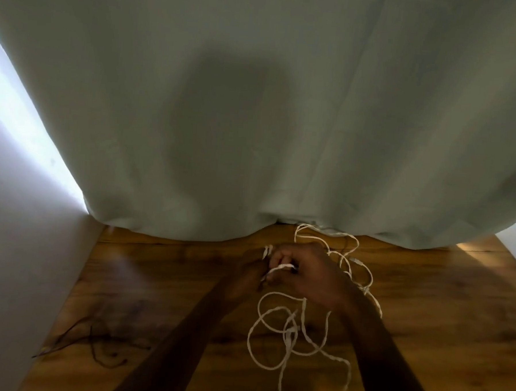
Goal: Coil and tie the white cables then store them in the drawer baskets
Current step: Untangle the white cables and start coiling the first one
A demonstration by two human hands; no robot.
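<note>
Wooden worktop [424, 308] against a pale curtain [255, 105]. Both the left hand [248, 280] and right hand [306, 275] pinch the white cable [276, 331], uncoiled. Advise even loops, tangles cleared first.

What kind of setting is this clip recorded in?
Probably a room in a home: a pale green curtain hangs down to a wooden tabletop beside a white wall, with tangled white cables being handled on it.

My 2 hands: left hand [248, 277], right hand [309, 274]. 1 white cable tangle [288, 331], strand count unclear. 1 dark cable [99, 345] lower left. 1 curtain [255, 105].
</note>
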